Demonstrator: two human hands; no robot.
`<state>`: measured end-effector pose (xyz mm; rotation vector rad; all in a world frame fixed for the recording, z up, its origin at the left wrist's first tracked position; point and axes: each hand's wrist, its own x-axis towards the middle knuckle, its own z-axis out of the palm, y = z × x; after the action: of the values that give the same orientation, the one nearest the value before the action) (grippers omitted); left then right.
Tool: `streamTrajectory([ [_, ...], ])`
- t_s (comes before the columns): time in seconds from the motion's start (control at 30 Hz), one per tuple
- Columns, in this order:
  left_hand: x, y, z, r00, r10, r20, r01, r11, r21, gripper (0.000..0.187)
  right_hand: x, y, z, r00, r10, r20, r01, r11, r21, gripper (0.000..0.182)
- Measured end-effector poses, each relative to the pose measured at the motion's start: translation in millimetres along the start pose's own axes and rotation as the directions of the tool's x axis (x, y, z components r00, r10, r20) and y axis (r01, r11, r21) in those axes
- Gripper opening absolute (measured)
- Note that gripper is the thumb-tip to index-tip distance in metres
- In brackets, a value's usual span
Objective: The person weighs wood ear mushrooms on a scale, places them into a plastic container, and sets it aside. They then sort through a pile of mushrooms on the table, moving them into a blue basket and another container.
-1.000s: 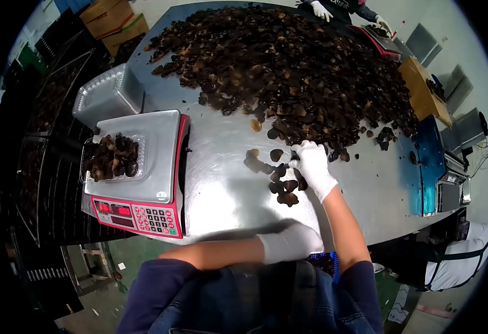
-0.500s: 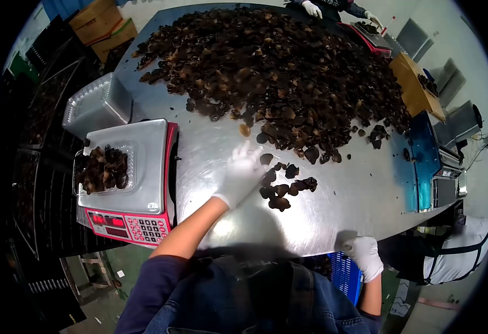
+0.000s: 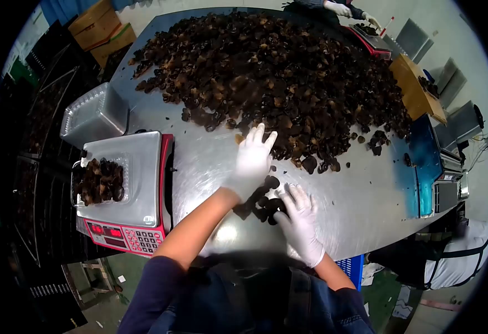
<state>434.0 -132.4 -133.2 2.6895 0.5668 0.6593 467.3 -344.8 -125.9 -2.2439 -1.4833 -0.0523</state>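
Note:
A large heap of dark, curled wood ear mushrooms [image 3: 288, 83] covers the far part of the metal table. My left hand [image 3: 253, 158], in a white glove, reaches to the near edge of the heap with its fingers apart. Below it, a small group of wood ear mushrooms [image 3: 267, 209] lies on the bare metal. My right hand [image 3: 301, 220], also gloved, is at the right side of this group, fingers spread, its thumb side against the dark pieces. On the left, a red-and-silver scale [image 3: 144, 183] carries a clear plastic tray [image 3: 127, 181] with wood ear mushrooms in it.
A stack of clear plastic trays [image 3: 94, 114] stands behind the scale. Cardboard boxes [image 3: 96, 25] are at the back left. Across the table, a co-worker's gloved hands [image 3: 338, 8] are near a second scale [image 3: 371, 42]. A blue crate [image 3: 351, 270] sits below the front edge.
My right hand has come from the table's front edge up and left to the small group, which is now bunched closer together. My left hand has moved slightly right, against the heap.

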Motion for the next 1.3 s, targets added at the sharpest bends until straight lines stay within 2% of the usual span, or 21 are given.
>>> streamTrajectory([
  [0.03,12.7,-1.9,7.5,1.000,-0.006,0.017,0.006,0.999,0.047,0.059,5.7,11.8,-3.3,0.996,0.049,-0.077,-0.038,0.991,0.132,0.044],
  [0.07,27.7,-5.8,15.4,0.984,-0.073,0.165,0.054,0.992,0.117,0.056,22.9,20.2,-13.4,0.978,0.093,-0.185,-0.069,0.988,0.135,0.040],
  [0.17,40.0,-17.9,15.0,0.952,-0.135,0.274,0.117,0.990,0.082,0.027,64.9,67.8,0.2,0.913,0.218,-0.344,-0.243,0.969,-0.032,0.037],
  [0.2,33.2,-19.2,11.4,0.950,-0.140,0.280,0.121,0.989,0.082,0.027,66.9,85.0,9.3,0.931,0.254,-0.261,-0.268,0.963,-0.021,0.034],
  [0.27,14.3,-20.6,-2.0,0.997,-0.004,-0.080,-0.002,0.997,-0.074,0.019,64.3,96.8,8.5,0.949,0.270,-0.166,-0.276,0.961,-0.016,0.029],
  [0.33,-10.3,-20.0,-23.6,0.982,-0.002,-0.190,-0.039,0.976,-0.214,0.022,44.6,90.6,-5.0,0.970,0.191,-0.152,-0.197,0.980,-0.030,0.023],
  [0.37,-18.8,-19.7,-35.8,0.980,-0.001,-0.197,-0.042,0.976,-0.212,0.022,34.8,80.3,-17.0,0.977,0.209,-0.043,-0.212,0.972,-0.099,0.023],
  [0.4,-27.3,-15.1,-54.2,0.969,-0.192,0.157,0.233,0.919,-0.317,0.026,32.7,70.9,-30.5,0.975,0.223,0.021,-0.224,0.973,0.050,0.024],
  [0.43,-37.7,-10.2,-63.0,0.800,-0.311,0.513,0.511,0.801,-0.312,0.030,28.8,62.3,-37.8,0.968,0.235,0.092,-0.249,0.948,0.198,0.026],
  [0.47,-50.7,-8.6,-57.5,0.794,-0.310,0.524,0.515,0.800,-0.308,0.030,35.3,56.2,-36.3,0.972,0.233,0.036,-0.235,0.966,0.109,0.031],
  [0.53,-66.8,-11.0,-45.3,0.889,-0.170,0.425,0.306,0.911,-0.276,0.037,54.0,61.1,-19.4,0.978,0.183,-0.102,-0.190,0.980,-0.055,0.027],
  [0.63,-65.7,-1.7,-57.1,0.880,-0.193,0.433,0.337,0.897,-0.286,0.038,84.4,67.6,17.5,0.975,0.126,-0.185,-0.152,0.979,-0.135,0.021],
  [0.77,-58.4,-3.5,-67.4,0.848,-0.229,0.477,0.416,0.847,-0.332,0.036,69.6,72.2,-4.3,0.980,0.102,-0.169,-0.101,0.995,0.013,0.010],
  [0.83,-50.1,0.4,-70.6,0.841,-0.292,0.456,0.462,0.826,-0.324,0.035,27.1,56.3,-57.4,0.994,0.109,0.005,-0.108,0.993,-0.045,0.007],
  [0.87,-46.7,-3.8,-61.0,0.940,-0.205,0.274,0.292,0.898,-0.328,0.034,-8.5,66.9,-71.2,0.994,0.044,0.100,-0.035,0.995,-0.090,0.012],
  [0.9,-42.1,-7.5,-49.3,0.992,-0.095,0.086,0.117,0.947,-0.299,0.033,-35.9,68.2,-95.0,0.938,0.133,0.320,-0.161,0.985,0.062,0.014],
  [0.93,-32.5,-9.9,-34.9,0.999,-0.035,0.039,0.045,0.958,-0.282,0.031,-55.3,58.7,-119.1,0.880,0.156,0.448,-0.174,0.985,-0.002,0.015],
  [1.0,-6.4,-7.6,-3.0,0.995,-0.017,0.095,0.040,0.969,-0.244,0.032,-100.0,59.2,-130.3,0.846,0.277,0.455,-0.262,0.960,-0.098,0.017],
  [1.07,20.1,9.0,4.2,0.970,-0.060,0.236,0.069,0.997,-0.031,0.029,-110.9,53.0,-129.8,0.804,0.389,0.450,-0.340,0.921,-0.190,0.018],
  [1.2,29.5,-1.8,38.5,0.953,-0.060,0.299,0.032,0.995,0.097,0.019,-83.7,54.0,-77.6,0.916,0.402,-0.013,-0.401,0.915,0.053,0.026],
  [1.3,4.2,-5.9,3.3,1.000,-0.014,0.027,0.015,0.999,-0.033,0.013,-29.1,34.9,-43.7,0.921,0.340,-0.189,-0.331,0.940,0.079,0.043],
])
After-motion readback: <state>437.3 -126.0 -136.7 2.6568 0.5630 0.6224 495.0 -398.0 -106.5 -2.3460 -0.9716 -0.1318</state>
